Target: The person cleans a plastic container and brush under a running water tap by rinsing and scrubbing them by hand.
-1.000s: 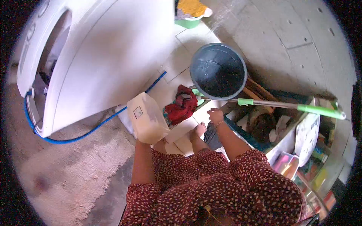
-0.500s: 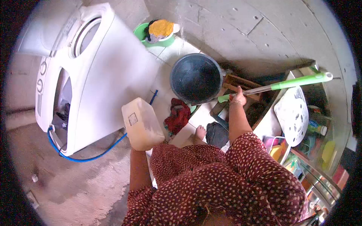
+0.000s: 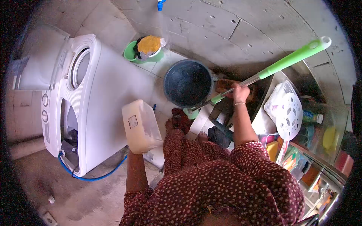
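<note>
My right hand [image 3: 240, 93] is closed around the metal pole of a mop [image 3: 249, 80] with a green grip, which slants down to a green base [image 3: 191, 113] on the floor. Dark red cloth [image 3: 181, 119] lies against that base, and one of my feet is at it. A translucent plastic container [image 3: 141, 127] with a small label is held up by my left arm [image 3: 136, 171]; the left hand is hidden behind it. Just beyond the cloth stands a black bucket [image 3: 188, 83], its inside dark.
On the left is a white washing machine [image 3: 109, 101] with its lid up and a blue hose [image 3: 98, 179]. A green basin [image 3: 131, 51] with clothes sits by the wall. To the right are a white perforated fan [image 3: 289, 116] and a glass cabinet [image 3: 320, 158]. A blue tap [image 3: 161, 5] is above.
The mop's grip end has risen and the pole slants more steeply. My foot has come forward to the red cloth. The view has shifted, showing the tap; the container stays held up.
</note>
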`<state>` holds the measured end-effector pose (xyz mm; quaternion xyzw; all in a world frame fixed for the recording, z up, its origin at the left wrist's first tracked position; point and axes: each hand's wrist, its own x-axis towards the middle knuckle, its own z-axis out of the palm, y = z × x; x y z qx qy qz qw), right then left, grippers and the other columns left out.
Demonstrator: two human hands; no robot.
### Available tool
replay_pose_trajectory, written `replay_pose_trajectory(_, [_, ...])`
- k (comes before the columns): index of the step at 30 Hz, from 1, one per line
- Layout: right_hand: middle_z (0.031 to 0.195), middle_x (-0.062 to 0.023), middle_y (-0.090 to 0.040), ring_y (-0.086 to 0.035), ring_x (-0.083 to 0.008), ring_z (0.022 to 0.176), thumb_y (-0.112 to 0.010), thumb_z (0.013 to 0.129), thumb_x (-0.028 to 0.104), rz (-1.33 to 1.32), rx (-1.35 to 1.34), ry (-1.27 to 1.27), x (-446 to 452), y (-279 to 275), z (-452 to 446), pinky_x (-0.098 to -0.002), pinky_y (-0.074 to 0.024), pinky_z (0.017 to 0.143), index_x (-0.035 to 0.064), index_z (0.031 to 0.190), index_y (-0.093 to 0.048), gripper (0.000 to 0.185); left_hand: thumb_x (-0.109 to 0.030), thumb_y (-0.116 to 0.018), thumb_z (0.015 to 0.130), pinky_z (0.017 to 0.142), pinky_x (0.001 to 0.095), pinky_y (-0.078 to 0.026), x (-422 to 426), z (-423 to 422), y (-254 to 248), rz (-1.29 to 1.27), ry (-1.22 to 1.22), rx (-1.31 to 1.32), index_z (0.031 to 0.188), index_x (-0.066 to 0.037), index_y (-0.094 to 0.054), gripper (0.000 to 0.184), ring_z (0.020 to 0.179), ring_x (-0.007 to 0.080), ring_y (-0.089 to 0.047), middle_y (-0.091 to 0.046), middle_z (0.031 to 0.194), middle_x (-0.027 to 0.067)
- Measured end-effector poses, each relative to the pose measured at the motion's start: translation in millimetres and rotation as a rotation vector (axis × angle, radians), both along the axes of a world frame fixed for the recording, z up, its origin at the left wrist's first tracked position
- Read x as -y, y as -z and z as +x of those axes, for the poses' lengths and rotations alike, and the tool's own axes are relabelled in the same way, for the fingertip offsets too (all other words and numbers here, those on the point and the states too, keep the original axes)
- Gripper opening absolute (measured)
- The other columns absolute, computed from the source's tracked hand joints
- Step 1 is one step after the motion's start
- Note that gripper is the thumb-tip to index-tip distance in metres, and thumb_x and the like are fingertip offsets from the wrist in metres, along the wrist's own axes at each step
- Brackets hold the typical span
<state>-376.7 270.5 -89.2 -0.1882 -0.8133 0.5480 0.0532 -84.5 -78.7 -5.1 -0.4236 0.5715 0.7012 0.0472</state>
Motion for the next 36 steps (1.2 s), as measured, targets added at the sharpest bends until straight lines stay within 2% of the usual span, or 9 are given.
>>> replay_pose_trajectory(4, [0.056, -0.0082, -0.052, -0.053, -0.0187, 0.045, -0.057, 0.068, 0.010, 0.349, -0.358, -0.068, -22, -29, -31, -0.0326, -0.0478, 0.036, -0.0024, 0.066, -0.051, 0.014, -0.026, -0.061, 0.075, 0.078, 0.0375, -0.043, 14, -14, -2, 0.013, 0.050, 0.009, 0.118, -0.002, -0.035, 0.056, 0.091, 0.0237, -0.054, -0.056, 0.103, 0.0142])
replay_pose_trajectory(5, [0.056, -0.0074, -0.053, -0.056, -0.0197, 0.049, -0.058, 0.067, 0.014, 0.157, -0.165, -0.054, -24, -37, -40, -0.0319, -0.0476, 0.040, -0.0028, 0.066, -0.051, 0.018, -0.026, -0.061, 0.075, 0.078, 0.0374, -0.043, 17, -18, -3, 0.014, 0.065, 0.010, 0.118, -0.002, -0.036, 0.055, 0.090, 0.0236, -0.054, -0.056, 0.102, 0.0141])
replay_pose_trajectory(11, [0.058, -0.0094, -0.054, -0.059, -0.0201, 0.049, -0.060, 0.070, 0.017, 0.364, -0.213, -0.075, -11, -129, -46, -0.0316, -0.0486, 0.042, -0.0041, 0.069, -0.055, 0.021, -0.025, -0.062, 0.075, 0.077, 0.0369, -0.043, 31, -40, -6, 0.039, 0.145, -0.002, 0.117, -0.002, -0.038, 0.054, 0.089, 0.0228, -0.054, -0.057, 0.102, 0.0136])
replay_pose_trajectory(15, [0.059, -0.0095, -0.055, -0.057, -0.0202, 0.046, -0.061, 0.072, 0.016, 0.206, -0.013, -0.061, -26, -127, -53, -0.0280, -0.0462, 0.039, -0.0048, 0.067, -0.057, 0.022, -0.024, -0.062, 0.075, 0.077, 0.0365, -0.044, 36, -51, -9, 0.056, 0.193, -0.020, 0.116, -0.002, -0.039, 0.053, 0.089, 0.0222, -0.054, -0.057, 0.101, 0.0133])
replay_pose_trajectory(18, [0.059, -0.0092, -0.056, -0.055, -0.0191, 0.043, -0.060, 0.073, 0.015, 0.180, -0.123, -0.097, -42, -127, -45, -0.0280, -0.0460, 0.038, -0.0041, 0.067, -0.055, 0.021, -0.024, -0.063, 0.074, 0.076, 0.0362, -0.044, 36, -59, -11, 0.069, 0.222, -0.039, 0.116, -0.002, -0.040, 0.052, 0.088, 0.0218, -0.055, -0.057, 0.101, 0.0131])
replay_pose_trajectory(21, [0.053, -0.0074, -0.052, -0.052, -0.0157, 0.038, -0.062, 0.076, 0.021, 0.128, -0.067, -0.176, -9, -220, -10, -0.0256, -0.0407, 0.033, 0.0004, 0.063, -0.052, 0.026, -0.024, -0.063, 0.074, 0.076, 0.0359, -0.044, 34, -64, -12, 0.083, 0.243, -0.064, 0.115, -0.002, -0.041, 0.051, 0.088, 0.0214, -0.055, -0.058, 0.100, 0.0129])
replay_pose_trajectory(26, [0.047, -0.0051, -0.048, -0.045, -0.0117, 0.033, -0.061, 0.078, 0.029, 0.129, -0.013, -0.251, 24, -286, 21, -0.0229, -0.0343, 0.029, 0.0020, 0.062, -0.051, 0.033, -0.023, -0.064, 0.074, 0.075, 0.0355, -0.045, 36, -65, -15, 0.120, 0.264, -0.100, 0.114, -0.002, -0.042, 0.050, 0.087, 0.0208, -0.055, -0.058, 0.099, 0.0125])
replay_pose_trajectory(29, [0.049, -0.0055, -0.049, -0.045, -0.0112, 0.034, -0.062, 0.078, 0.029, 0.159, -0.101, -0.425, 36, -270, 37, -0.0230, -0.0341, 0.029, 0.0013, 0.063, -0.051, 0.033, -0.022, -0.064, 0.074, 0.075, 0.0352, -0.045, 39, -61, -13, 0.139, 0.259, -0.114, 0.114, -0.002, -0.043, 0.049, 0.086, 0.0204, -0.055, -0.058, 0.099, 0.0123])
replay_pose_trajectory(36, [0.048, -0.0020, -0.047, -0.042, -0.0093, 0.041, -0.065, 0.077, 0.022, -0.070, 0.172, -0.588, 129, -271, 71, -0.0259, -0.0355, 0.039, 0.0023, 0.057, -0.050, 0.032, -0.021, -0.065, 0.074, 0.074, 0.0346, -0.046, 53, -30, 0, 0.140, 0.200, -0.061, 0.113, -0.002, -0.045, 0.048, 0.085, 0.0194, -0.056, -0.059, 0.098, 0.0118])
